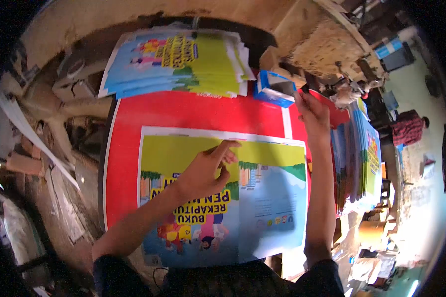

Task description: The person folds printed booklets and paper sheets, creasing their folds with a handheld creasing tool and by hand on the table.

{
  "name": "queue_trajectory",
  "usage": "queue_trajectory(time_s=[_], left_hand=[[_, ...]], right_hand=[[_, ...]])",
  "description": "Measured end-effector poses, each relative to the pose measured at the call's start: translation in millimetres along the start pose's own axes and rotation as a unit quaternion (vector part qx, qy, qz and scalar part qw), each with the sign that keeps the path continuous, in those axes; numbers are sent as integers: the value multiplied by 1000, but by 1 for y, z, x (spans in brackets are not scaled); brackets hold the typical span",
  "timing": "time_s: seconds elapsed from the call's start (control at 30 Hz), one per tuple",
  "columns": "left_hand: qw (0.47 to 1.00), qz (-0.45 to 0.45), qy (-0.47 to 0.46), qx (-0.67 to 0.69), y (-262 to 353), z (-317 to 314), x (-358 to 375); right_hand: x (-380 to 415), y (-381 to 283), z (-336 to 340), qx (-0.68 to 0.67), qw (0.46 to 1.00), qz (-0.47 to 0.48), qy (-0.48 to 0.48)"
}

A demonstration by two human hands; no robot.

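the printed sheet (pixel 272 205) lies on the red worktop (pixel 124 143), lower centre of the frame. the left hand (pixel 210 167), half-curled with thumb and fingers apart, is over it; the right hand (pixel 313 113), upper right, is by the blue box (pixel 269 95), grip unclear.

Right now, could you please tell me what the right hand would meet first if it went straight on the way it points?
The right hand would probably meet the small blue-and-white cardboard box first; depth is unclear, so they may already touch.
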State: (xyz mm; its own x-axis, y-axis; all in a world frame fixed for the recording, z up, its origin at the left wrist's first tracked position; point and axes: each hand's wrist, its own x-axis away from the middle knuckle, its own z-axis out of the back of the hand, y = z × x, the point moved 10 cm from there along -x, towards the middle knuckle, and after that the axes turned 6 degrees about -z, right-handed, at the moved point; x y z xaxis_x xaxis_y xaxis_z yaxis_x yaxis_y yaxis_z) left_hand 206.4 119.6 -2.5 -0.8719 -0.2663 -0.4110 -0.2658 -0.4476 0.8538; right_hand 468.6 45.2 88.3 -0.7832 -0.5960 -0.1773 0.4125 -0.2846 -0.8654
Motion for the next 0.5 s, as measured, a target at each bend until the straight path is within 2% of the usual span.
queue_trajectory(time_s=[0.07,0.13,0.2,0.23,0.27,0.3,0.33,0.37,0.4,0.47,0.5], left_hand=[[1000,-6,-10,-15,4,-2,1],[995,-57,-25,-76,11,-4,4],[996,-33,-42,-75,12,-6,4],[986,-64,-70,-137,17,-11,5],[971,-95,-100,-195,22,-17,6],[971,-96,-107,-193,27,-19,6],[950,-111,-142,-255,38,-26,6],[924,-128,-176,-315,46,-32,7],[923,-132,-188,-308,51,-36,9],[908,-94,-197,-356,44,-39,6],[905,-87,-202,-363,43,-40,6]], right_hand=[[-34,-3,-2,44,999,31,3],[-64,7,-6,75,997,30,-16],[-97,38,-12,94,995,20,-38],[-107,33,-7,134,977,164,28],[-96,19,0,153,959,230,60],[-84,7,6,174,935,293,98],[-76,-5,14,182,969,147,79],[-60,-1,24,184,981,-3,60],[-42,-5,35,185,980,-16,68],[-7,-18,53,257,963,55,65],[12,-7,60,275,959,64,23]])
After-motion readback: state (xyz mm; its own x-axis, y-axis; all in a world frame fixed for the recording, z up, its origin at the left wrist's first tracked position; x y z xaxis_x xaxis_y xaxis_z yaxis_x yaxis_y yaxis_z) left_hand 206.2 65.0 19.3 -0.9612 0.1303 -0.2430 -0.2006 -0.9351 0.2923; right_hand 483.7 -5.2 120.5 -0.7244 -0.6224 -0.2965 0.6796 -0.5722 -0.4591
